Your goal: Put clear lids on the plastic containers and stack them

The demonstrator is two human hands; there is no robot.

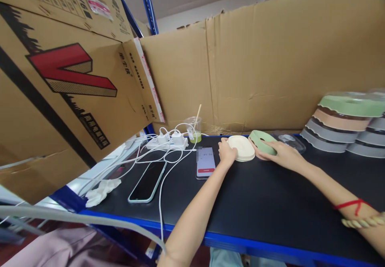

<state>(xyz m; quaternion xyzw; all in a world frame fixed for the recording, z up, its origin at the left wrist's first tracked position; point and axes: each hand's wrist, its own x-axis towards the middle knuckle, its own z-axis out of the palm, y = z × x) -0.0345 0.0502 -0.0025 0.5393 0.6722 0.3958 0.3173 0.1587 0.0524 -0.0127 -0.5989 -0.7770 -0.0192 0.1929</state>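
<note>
A cream, round-cornered lidded box lies on the black tabletop, and my left hand is closed on its left edge. Close to its right side, a light green rounded piece with a dark hole is held tilted by my right hand. The thumb is on the near side and the fingers lie over the green piece. A pinkish edge shows below the green piece, partly hidden by the fingers. Behind my right hand sits a clear plastic lid or tray.
Stacked grey, peach and green scalloped containers stand at right. On the left are a lit phone, a dark phone, a power strip with white cables, a cup and crumpled tissue. Cardboard walls the back.
</note>
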